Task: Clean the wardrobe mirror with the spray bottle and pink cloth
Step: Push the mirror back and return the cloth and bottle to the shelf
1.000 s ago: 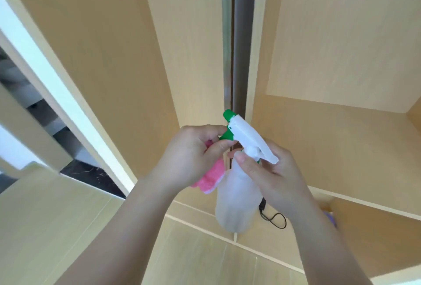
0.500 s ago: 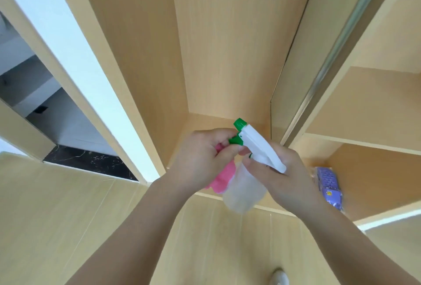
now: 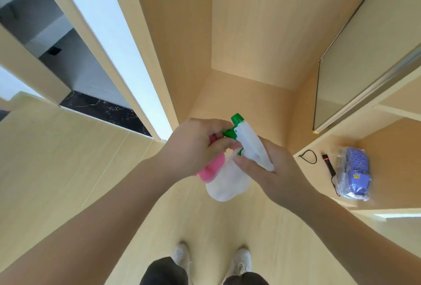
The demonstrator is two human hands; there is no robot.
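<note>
I hold a white spray bottle (image 3: 227, 182) with a green nozzle and trigger in front of me, at the open wardrobe. My right hand (image 3: 271, 168) grips its neck below the white spray head. My left hand (image 3: 196, 148) pinches the green trigger part and also keeps the pink cloth (image 3: 211, 168) bunched under its fingers. The wardrobe mirror (image 3: 355, 56) is on the door panel at the upper right, seen at a steep angle.
A low wardrobe shelf (image 3: 387, 148) at right carries a purple packet in clear plastic (image 3: 353, 173), a black cord and a small black stick. A doorway (image 3: 68, 61) opens at left over dark floor. My shoes (image 3: 211, 259) stand on the pale wood floor.
The view has tilted down and swung left: the floor, my shoes and the right shelf now show. Both hands keep the same hold on the bottle and cloth.
</note>
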